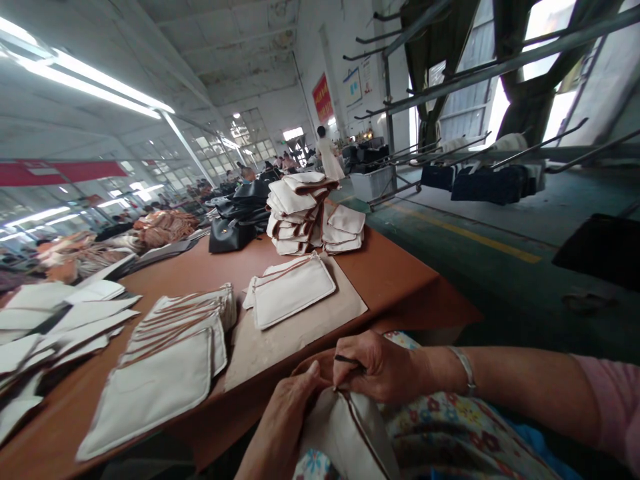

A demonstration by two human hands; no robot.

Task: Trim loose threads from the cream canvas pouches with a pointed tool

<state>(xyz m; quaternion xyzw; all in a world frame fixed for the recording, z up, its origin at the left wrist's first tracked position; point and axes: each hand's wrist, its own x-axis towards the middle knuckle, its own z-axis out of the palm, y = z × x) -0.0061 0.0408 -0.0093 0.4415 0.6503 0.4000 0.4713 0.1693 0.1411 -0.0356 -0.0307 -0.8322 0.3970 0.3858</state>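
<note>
At the table's near edge, over my lap, my left hand grips a white pouch with a brown trimmed seam running down it, its thumb pressed near the top end. My right hand is closed just above that end, with its fingertips meeting the pouch. A thin dark tool pokes out of the right fist; the rest of it is hidden, so its kind is unclear. Brown material shows between the two hands. Beyond them, a few finished-looking white pouches lie on a cardboard sheet.
A fanned row of white pouches lies on the brown-covered table. Farther back stand a tall stack of pouches and black bags. White pieces spread at left. A metal rack rises at right.
</note>
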